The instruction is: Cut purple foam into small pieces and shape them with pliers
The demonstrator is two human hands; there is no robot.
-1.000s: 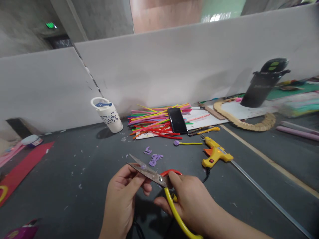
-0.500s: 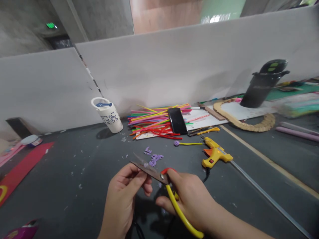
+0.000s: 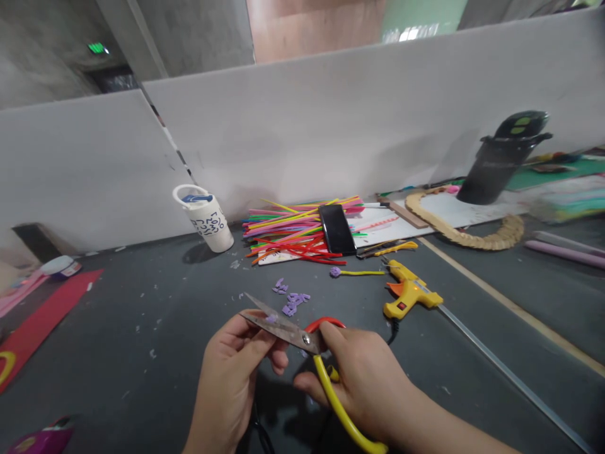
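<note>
Scissors (image 3: 306, 339) with one red and one yellow handle are in the right hand (image 3: 366, 372), closed around the handles above a dark grey counter (image 3: 155, 309) flecked with small pale scraps (image 3: 152, 354). A white partition (image 3: 307, 132) rises along the far edge; beyond it show concrete walls (image 3: 203, 31) and a lit green sign (image 3: 97, 48). The blades, parted, point forward and to the left; the long axis runs aslant from the yellow handle near the bottom edge up to the tips. The left hand (image 3: 236, 359) has its fingertips pinched narrow at the blades; what they hold, I cannot tell. Purple pieces (image 3: 293, 304) lie just beyond.
</note>
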